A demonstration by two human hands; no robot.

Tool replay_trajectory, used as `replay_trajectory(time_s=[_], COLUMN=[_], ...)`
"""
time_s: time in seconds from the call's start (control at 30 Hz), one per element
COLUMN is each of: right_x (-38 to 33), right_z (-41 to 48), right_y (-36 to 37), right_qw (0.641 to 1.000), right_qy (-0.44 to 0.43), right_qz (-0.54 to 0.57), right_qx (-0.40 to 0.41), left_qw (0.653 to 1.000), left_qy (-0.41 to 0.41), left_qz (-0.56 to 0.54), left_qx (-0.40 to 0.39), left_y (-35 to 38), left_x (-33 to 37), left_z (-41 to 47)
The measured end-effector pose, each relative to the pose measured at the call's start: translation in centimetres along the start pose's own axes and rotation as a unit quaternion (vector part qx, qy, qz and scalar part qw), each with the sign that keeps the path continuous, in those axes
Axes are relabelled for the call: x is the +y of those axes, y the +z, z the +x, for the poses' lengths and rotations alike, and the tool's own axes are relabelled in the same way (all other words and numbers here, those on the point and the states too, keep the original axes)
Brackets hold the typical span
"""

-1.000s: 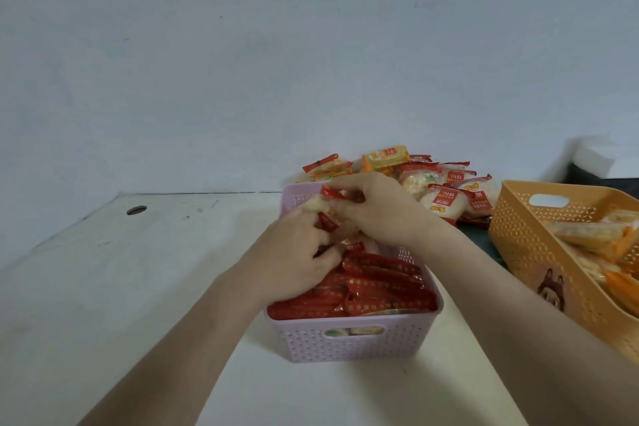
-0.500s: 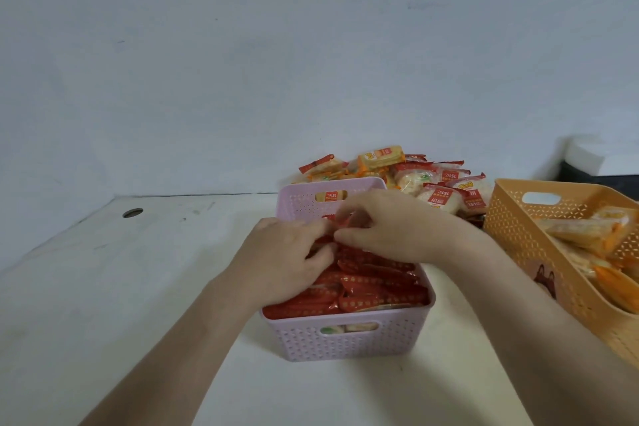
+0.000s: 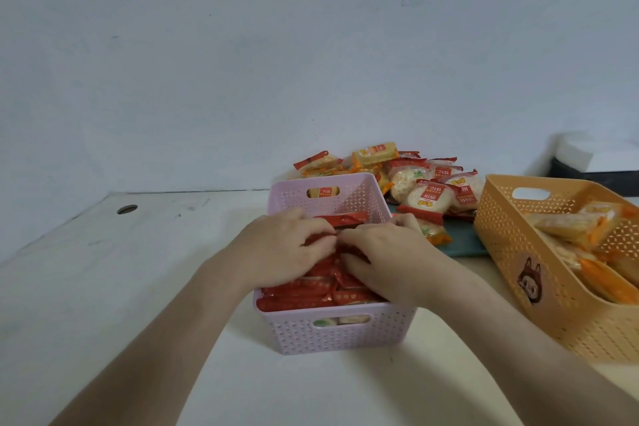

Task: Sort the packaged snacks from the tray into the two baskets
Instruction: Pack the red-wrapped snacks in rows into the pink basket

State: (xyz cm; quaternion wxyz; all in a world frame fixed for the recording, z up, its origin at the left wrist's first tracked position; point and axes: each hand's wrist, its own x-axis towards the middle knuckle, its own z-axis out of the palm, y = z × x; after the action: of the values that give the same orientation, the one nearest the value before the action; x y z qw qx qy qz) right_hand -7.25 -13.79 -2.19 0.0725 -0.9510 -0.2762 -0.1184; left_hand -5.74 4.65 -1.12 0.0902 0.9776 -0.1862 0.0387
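The pink basket (image 3: 332, 335) is holding red packets (image 3: 297, 301) stacked to its rim. The left hand (image 3: 287, 249) and right hand (image 3: 383, 252) are pressing palm-down on them, fingers loosely spread and fingertips meeting. To the basket's right, the orange basket (image 3: 501, 252) is carrying orange-ended packets (image 3: 567, 228). Behind the pink basket, mixed snacks (image 3: 428, 197) are lying heaped on the teal tray (image 3: 463, 242).
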Motion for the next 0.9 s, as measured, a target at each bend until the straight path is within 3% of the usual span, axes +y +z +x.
replay_trajectory(time_s=[0.47,0.63,0.77,0.9], right_x=[1.4,1.0,1.9,2.8], right_z=[0.9,1.3,3.5,6.4], right_y=[0.6,-0.2,-2.2,-3.1], right_qw=[0.998,0.998,0.992,0.994], right_qy=[-0.054,-0.012,0.031,0.037], right_qz=[-0.046,0.047,0.105,0.000], right_qx=[-0.004,-0.026,-0.055,-0.099], left_qw=[0.999,1.000,0.999,0.984], left_qy=[-0.039,-0.016,-0.001,-0.036], left_qz=[0.031,0.005,-0.044,-0.069], left_qx=[-0.004,-0.021,0.032,0.160], left_y=[-0.2,0.1,0.2,-1.1], left_x=[0.0,-0.3,-0.8,-1.1], left_z=[-0.3,-0.1,-0.2,0.6])
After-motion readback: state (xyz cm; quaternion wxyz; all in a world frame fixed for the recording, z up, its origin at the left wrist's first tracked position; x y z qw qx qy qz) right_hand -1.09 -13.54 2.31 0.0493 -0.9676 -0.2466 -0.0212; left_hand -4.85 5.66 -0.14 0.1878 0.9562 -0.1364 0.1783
